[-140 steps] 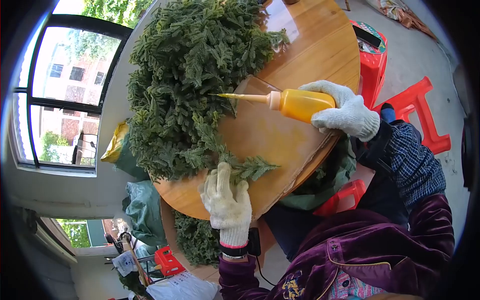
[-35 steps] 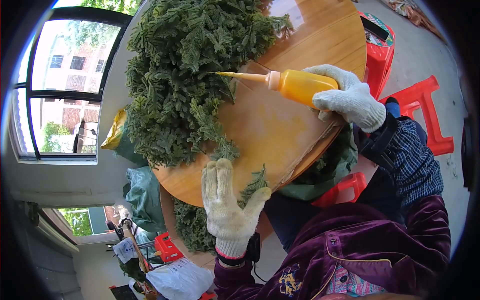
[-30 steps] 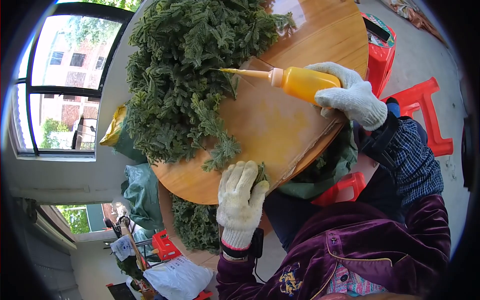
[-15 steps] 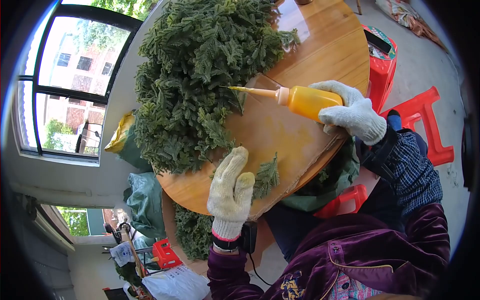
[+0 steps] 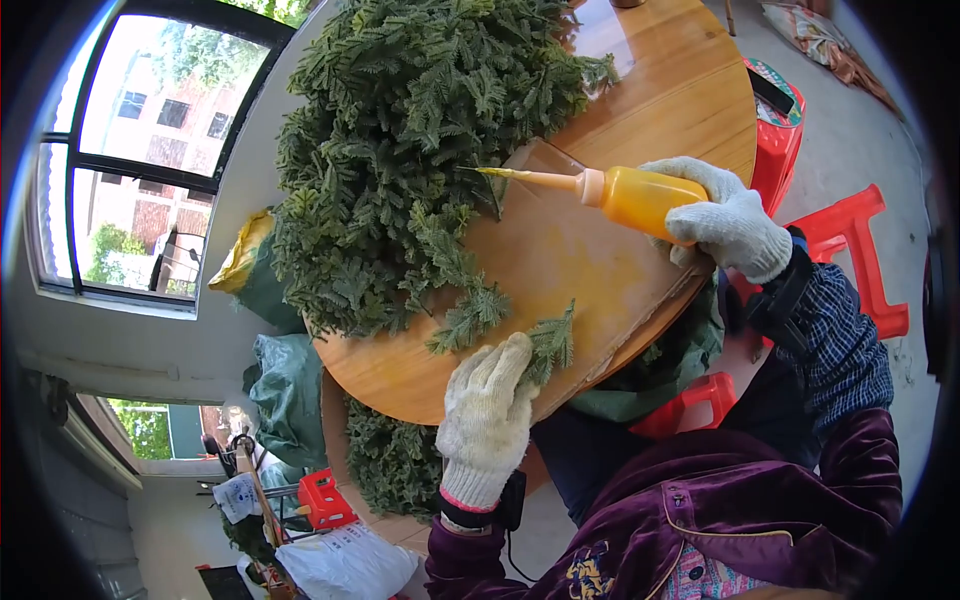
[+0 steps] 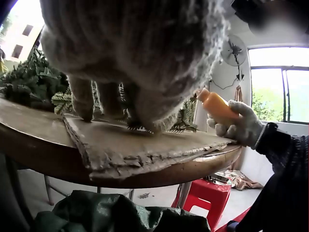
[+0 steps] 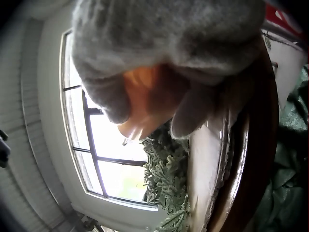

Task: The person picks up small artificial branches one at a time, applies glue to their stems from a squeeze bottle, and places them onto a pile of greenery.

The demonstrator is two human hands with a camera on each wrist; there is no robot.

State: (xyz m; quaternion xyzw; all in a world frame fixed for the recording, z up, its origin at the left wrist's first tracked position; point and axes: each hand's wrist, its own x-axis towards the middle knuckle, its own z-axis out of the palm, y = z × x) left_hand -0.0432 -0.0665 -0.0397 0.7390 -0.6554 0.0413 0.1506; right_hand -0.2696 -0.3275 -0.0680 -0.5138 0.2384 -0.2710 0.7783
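Note:
In the head view, my gloved left hand (image 5: 485,420) lies at the table's near edge, its fingers beside a small fir sprig (image 5: 552,345). The left wrist view shows its fingers (image 6: 108,101) pointing down at the cardboard (image 6: 140,150), apart, with greenery behind them. My gloved right hand (image 5: 735,220) grips a bottle of yellow liquid (image 5: 650,200), held sideways above the cardboard. Its long nozzle (image 5: 535,179) points left towards a big heap of fir branches (image 5: 400,150). Another branch tip (image 5: 475,315) sticks out from the heap.
The round wooden table (image 5: 690,90) carries the heap and the stained cardboard. Red stools (image 5: 855,250) stand to the right. Below the table are a box of fir branches (image 5: 390,460) and green sacking (image 5: 650,375). A window (image 5: 140,150) is at the left.
My left hand has moved right and a little down since half a second ago, closer to the small sprig. My right hand keeps its grip on the bottle, shifted slightly right in view.

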